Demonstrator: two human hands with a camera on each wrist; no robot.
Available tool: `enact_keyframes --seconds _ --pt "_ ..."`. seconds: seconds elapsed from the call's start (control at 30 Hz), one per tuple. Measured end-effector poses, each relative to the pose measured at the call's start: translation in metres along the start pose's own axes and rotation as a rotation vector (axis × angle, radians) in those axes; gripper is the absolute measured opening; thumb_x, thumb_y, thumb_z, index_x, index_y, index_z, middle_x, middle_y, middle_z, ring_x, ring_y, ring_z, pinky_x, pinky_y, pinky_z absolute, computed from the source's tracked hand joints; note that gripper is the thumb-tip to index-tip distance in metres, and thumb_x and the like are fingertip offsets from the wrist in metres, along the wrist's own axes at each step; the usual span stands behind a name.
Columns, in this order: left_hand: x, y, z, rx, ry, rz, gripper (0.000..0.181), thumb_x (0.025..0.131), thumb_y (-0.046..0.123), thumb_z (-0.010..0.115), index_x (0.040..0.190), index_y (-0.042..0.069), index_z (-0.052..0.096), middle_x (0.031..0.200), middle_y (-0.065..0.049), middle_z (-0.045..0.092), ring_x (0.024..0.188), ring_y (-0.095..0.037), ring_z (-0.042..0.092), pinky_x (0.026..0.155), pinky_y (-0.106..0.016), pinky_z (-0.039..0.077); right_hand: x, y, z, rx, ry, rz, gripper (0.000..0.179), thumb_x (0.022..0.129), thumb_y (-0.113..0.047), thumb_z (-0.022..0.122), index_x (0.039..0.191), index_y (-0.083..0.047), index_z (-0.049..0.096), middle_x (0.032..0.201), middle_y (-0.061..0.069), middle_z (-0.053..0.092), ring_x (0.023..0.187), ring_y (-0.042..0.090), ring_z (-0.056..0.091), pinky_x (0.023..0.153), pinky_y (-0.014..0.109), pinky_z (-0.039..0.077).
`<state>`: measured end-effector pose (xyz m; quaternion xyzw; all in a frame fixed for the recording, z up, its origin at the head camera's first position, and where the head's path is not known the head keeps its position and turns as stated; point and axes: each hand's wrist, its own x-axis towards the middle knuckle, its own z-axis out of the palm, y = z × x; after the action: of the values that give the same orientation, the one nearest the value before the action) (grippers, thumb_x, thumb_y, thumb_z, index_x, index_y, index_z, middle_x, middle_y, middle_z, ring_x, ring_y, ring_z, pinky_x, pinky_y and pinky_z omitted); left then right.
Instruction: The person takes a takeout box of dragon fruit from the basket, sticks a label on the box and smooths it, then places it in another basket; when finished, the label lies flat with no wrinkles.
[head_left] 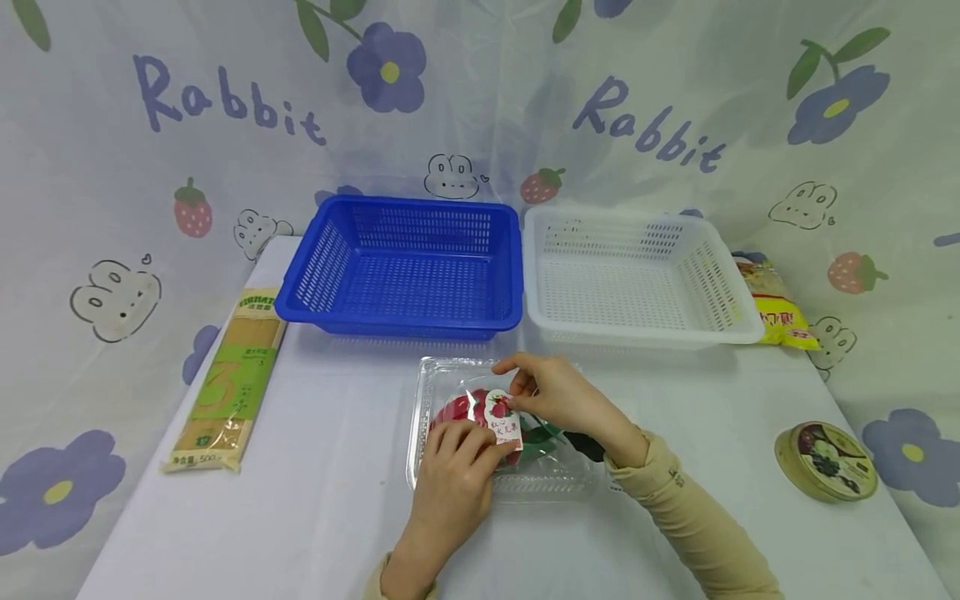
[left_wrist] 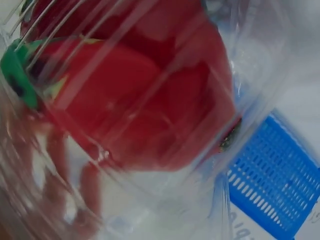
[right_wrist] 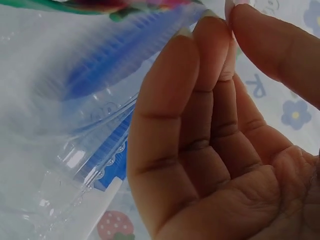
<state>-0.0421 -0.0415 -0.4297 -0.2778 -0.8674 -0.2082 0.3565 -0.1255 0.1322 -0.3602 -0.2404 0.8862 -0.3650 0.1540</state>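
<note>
A clear plastic clamshell box [head_left: 421, 392] lies on the white table, holding a red-and-green fruit [left_wrist: 150, 100] that looks like a dragon fruit. A label [head_left: 504, 421] with a fruit picture and red writing is on the lid. My left hand [head_left: 453, 471] rests over the box's left front with bent fingers, its thumb near the label's lower edge. From the right, my right hand [head_left: 558, 396] appears to pinch the label's upper right edge; its forefinger reaches past the thumb. Curled fingers [right_wrist: 165, 100] show in the right wrist view, where the pinch point is partly hidden.
Behind the box stand a blue basket [head_left: 397, 329] and a white basket [head_left: 645, 333], side by side. A spaghetti packet [head_left: 234, 375] lies at left. On the right are a yellow-and-red bag [head_left: 780, 308] and a round tin [head_left: 828, 461].
</note>
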Motion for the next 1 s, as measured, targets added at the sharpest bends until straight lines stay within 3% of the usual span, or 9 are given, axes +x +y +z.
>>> enact_keyframes --seconds 0.07,0.17,0.3,0.4,0.6,0.9,1.0 --pt "-0.001 0.001 0.0 -0.002 0.006 -0.034 0.03 0.085 0.005 0.047 0.086 0.018 0.074 0.08 0.004 0.061 0.086 -0.02 0.056 0.084 -0.039 0.044 -0.002 -0.001 0.002 -0.025 0.014 -0.011 0.038 0.085 -0.004 0.071 0.121 -0.005 0.061 0.081 0.001 0.067 0.07 0.007 0.058 0.06 0.019 0.049" --pt "-0.002 0.003 0.002 0.031 0.031 -0.111 0.023 0.091 0.013 0.05 0.087 0.016 0.072 0.081 0.002 0.062 0.088 -0.022 0.057 0.083 -0.04 0.045 -0.006 -0.004 0.006 -0.112 0.043 -0.039 0.045 0.082 -0.006 0.074 0.125 -0.006 0.059 0.085 0.001 0.066 0.074 0.01 0.059 0.062 0.019 0.049" --pt "-0.002 0.004 0.004 0.072 0.048 -0.227 0.011 0.085 0.021 0.063 0.088 0.015 0.072 0.086 -0.003 0.062 0.093 -0.028 0.057 0.084 -0.042 0.044 -0.016 -0.01 0.012 -0.236 0.07 -0.068 0.057 0.081 -0.01 0.076 0.132 -0.005 0.053 0.104 0.006 0.067 0.088 0.018 0.065 0.073 0.028 0.054" --pt "-0.002 0.003 0.004 0.078 0.037 -0.276 0.012 0.082 0.022 0.067 0.09 0.016 0.073 0.092 -0.007 0.063 0.102 -0.032 0.057 0.09 -0.047 0.044 -0.027 -0.012 0.017 -0.283 0.086 -0.091 0.06 0.083 -0.014 0.075 0.135 -0.004 0.049 0.118 0.009 0.064 0.101 0.022 0.065 0.084 0.036 0.056" --pt "-0.002 0.003 0.005 0.118 0.0 -0.3 0.022 0.078 0.019 0.067 0.099 0.02 0.074 0.106 -0.013 0.065 0.115 -0.04 0.057 0.096 -0.062 0.043 -0.049 -0.011 0.03 -0.388 0.176 -0.178 0.054 0.082 -0.017 0.077 0.129 -0.005 0.054 0.126 0.009 0.06 0.116 0.026 0.059 0.097 0.041 0.051" --pt "0.002 0.004 0.003 0.182 -0.103 -0.327 0.033 0.077 0.02 0.07 0.11 0.024 0.072 0.116 -0.015 0.064 0.118 -0.042 0.056 0.092 -0.062 0.045 -0.069 -0.006 0.05 -0.474 0.175 -0.171 0.057 0.083 -0.028 0.075 0.131 -0.004 0.055 0.148 0.016 0.045 0.132 0.041 0.047 0.105 0.052 0.044" --pt "0.004 0.005 0.003 0.199 -0.129 -0.331 0.036 0.077 0.02 0.068 0.113 0.025 0.072 0.116 -0.015 0.064 0.117 -0.042 0.056 0.092 -0.062 0.045 -0.068 -0.003 0.058 -0.492 0.229 -0.16 0.061 0.085 -0.031 0.073 0.136 -0.004 0.053 0.15 0.018 0.043 0.132 0.044 0.045 0.104 0.054 0.044"
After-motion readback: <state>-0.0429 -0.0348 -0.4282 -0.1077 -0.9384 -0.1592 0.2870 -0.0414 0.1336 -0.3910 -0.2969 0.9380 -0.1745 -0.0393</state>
